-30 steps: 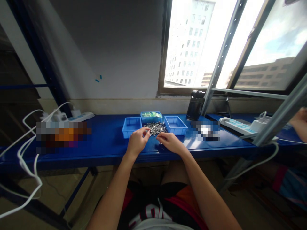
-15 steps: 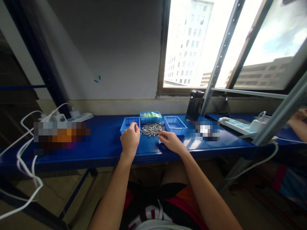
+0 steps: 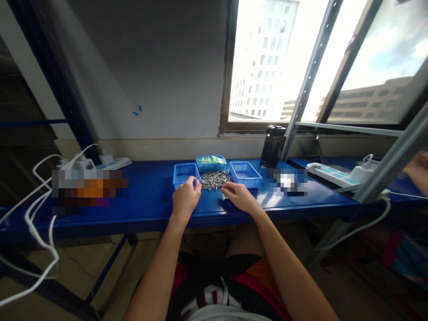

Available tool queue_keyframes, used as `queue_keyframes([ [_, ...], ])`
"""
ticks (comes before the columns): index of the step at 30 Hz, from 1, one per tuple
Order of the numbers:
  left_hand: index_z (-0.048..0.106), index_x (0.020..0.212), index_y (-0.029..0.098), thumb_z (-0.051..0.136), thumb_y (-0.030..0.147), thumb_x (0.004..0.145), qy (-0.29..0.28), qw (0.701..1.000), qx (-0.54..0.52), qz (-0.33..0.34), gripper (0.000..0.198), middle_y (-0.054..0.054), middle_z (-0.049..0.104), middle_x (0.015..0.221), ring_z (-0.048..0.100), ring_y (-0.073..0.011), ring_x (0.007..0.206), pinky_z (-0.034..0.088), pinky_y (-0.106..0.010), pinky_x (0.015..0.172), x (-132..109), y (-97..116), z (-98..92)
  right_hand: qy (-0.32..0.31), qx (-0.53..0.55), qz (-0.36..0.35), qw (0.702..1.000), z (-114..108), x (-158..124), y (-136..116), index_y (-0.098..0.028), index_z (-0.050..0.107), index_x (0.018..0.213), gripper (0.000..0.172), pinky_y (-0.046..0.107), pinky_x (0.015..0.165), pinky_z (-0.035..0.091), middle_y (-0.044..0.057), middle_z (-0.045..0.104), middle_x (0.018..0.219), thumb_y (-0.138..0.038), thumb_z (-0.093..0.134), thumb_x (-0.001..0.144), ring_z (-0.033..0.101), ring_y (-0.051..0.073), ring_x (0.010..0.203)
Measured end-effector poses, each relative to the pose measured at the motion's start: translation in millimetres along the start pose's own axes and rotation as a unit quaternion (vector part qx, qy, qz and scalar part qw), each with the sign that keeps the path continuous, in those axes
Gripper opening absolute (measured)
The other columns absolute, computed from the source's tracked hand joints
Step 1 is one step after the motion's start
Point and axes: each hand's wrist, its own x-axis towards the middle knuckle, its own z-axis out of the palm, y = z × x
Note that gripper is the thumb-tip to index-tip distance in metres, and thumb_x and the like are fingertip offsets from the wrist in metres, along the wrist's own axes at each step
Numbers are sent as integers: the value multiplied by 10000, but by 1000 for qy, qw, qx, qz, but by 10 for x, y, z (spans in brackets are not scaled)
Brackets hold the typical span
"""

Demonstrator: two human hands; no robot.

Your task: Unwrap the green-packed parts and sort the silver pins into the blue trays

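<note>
A heap of small metal screw-like pieces (image 3: 216,179) lies on the blue table between two blue bins. My left hand (image 3: 187,198) is closed, fingers bent together, at the front edge of the left blue bin (image 3: 179,183); whatever it may pinch is too small to make out. At the near right side of the heap is my right hand (image 3: 239,196), its thumb and fingers pressed together, their contents not visible. The right blue bin (image 3: 245,180) shows nothing inside. Behind the heap, a third blue bin (image 3: 210,168) holds a green-and-clear plastic bag (image 3: 211,160).
A black bottle (image 3: 272,146) stands by the metal post at the back right. Power strips lie on the left (image 3: 115,164) and right (image 3: 334,176), with white cables. Blurred items sit at both sides. Another person's hand (image 3: 419,167) shows at the far right.
My left hand has moved slightly right and nearer to me, from over the left bin's edge to its front corner. The left bin has shifted slightly right. My right hand stays by the heap.
</note>
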Motion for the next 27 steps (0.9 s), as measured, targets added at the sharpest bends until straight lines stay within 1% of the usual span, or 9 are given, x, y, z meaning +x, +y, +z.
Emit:
queue_keyframes([
  [5, 582, 1049, 216, 334, 407, 878, 4, 1000, 9, 2, 356, -84, 679, 773, 626, -235, 745, 407, -272, 626, -12, -7, 1, 3, 5, -1, 1000, 4, -2, -7, -158, 614, 771, 251, 223, 551, 366, 7, 588, 638, -347, 460, 831, 503, 119, 575],
  [6, 574, 1067, 216, 337, 399, 880, 4, 1000, 6, 11, 353, -80, 678, 772, 627, -231, 743, 409, -271, 634, -21, 2, -4, 3, 5, -2, 1000, 5, -2, -4, -158, 614, 773, 249, 222, 549, 365, 6, 588, 638, -343, 459, 832, 502, 117, 573],
  [8, 553, 1109, 224, 337, 384, 885, -7, 999, -9, 53, 350, -65, 677, 771, 631, -222, 734, 412, -269, 651, -43, 32, -20, 6, 0, -2, 1000, 7, 0, 6, -158, 614, 778, 244, 220, 545, 363, 5, 589, 638, -335, 457, 834, 501, 115, 568],
  [11, 559, 1105, 240, 352, 368, 886, -72, 989, -20, 131, 329, -47, 675, 791, 634, -210, 756, 420, -266, 687, -70, 93, -43, 18, -21, -11, 1000, 15, 12, 23, -162, 625, 786, 227, 224, 575, 379, 10, 607, 679, -313, 462, 834, 515, 119, 598],
  [14, 571, 1100, 239, 394, 362, 872, -137, 982, 5, 129, 314, -58, 679, 876, 631, -212, 835, 430, -263, 723, -66, 128, -38, 38, -60, -27, 997, 32, 31, 42, -167, 646, 840, 204, 242, 647, 408, 30, 619, 781, -291, 484, 828, 532, 123, 646],
  [16, 553, 1141, 246, 400, 378, 869, -155, 980, 21, 120, 339, -69, 675, 938, 625, -220, 882, 435, -273, 746, -52, 124, -17, 42, -88, -31, 995, 47, 42, 56, -173, 651, 913, 210, 253, 687, 421, 47, 616, 863, -284, 496, 826, 541, 125, 671],
  [20, 539, 1175, 260, 385, 414, 868, -159, 977, 46, 138, 377, -82, 668, 1005, 614, -255, 935, 440, -319, 767, -30, 79, 36, 12, -132, -41, 990, 73, 49, 66, -202, 628, 1034, 254, 265, 752, 432, 66, 601, 1021, -288, 509, 828, 572, 147, 783],
  [24, 559, 1145, 253, 378, 416, 866, -160, 974, 47, 155, 370, -85, 673, 991, 619, -257, 912, 441, -319, 744, -28, 53, 50, -20, -136, -47, 989, 64, 40, 45, -207, 623, 1054, 270, 267, 757, 433, 58, 630, 990, -309, 498, 837, 582, 158, 796],
  [27, 605, 1035, 234, 383, 405, 863, -163, 973, 45, 155, 329, -78, 684, 901, 629, -240, 853, 438, -294, 711, -29, 54, 38, -26, -116, -47, 992, 40, 31, 25, -197, 629, 1042, 273, 251, 711, 433, 56, 645, 967, -320, 490, 842, 577, 148, 754],
])
